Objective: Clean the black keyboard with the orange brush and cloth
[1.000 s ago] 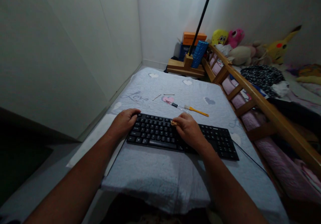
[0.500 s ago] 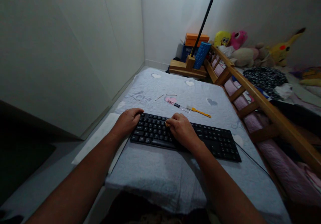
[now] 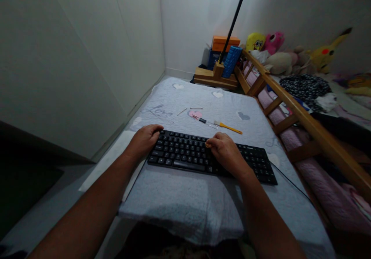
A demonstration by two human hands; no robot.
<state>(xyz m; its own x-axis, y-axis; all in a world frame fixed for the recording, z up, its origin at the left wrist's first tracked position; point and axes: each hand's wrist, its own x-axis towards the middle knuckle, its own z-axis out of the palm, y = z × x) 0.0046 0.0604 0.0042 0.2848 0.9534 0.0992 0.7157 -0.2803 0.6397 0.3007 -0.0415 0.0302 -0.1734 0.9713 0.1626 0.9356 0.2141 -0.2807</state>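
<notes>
A black computer keyboard (image 3: 185, 153) lies across the cloth-covered table. My left hand (image 3: 147, 137) grips its upper left end, thumb along the edge. Over the keys right of the middle, my right hand (image 3: 226, 150) is closed in a pinch on a small yellowish piece (image 3: 208, 144), mostly hidden by the fingers; its kind cannot be made out. Behind the keyboard lie a yellow-handled brush (image 3: 230, 128), a slim tool with a dark grip (image 3: 203, 120), and two thin sticks like cotton swabs, one slanted (image 3: 182, 111) and one level (image 3: 196, 108).
The keyboard's cable (image 3: 290, 181) runs off to the right. A wooden bed rail (image 3: 292, 104) borders the table's right side, with plush toys (image 3: 321, 56) beyond. A white cabinet (image 3: 87, 58) stands at left. A pole on a wooden base (image 3: 214, 75) stands behind the table.
My right hand has slid right along the keyboard with the yellowish piece in its fingers. My left hand keeps its hold on the left end. The view has shifted slightly.
</notes>
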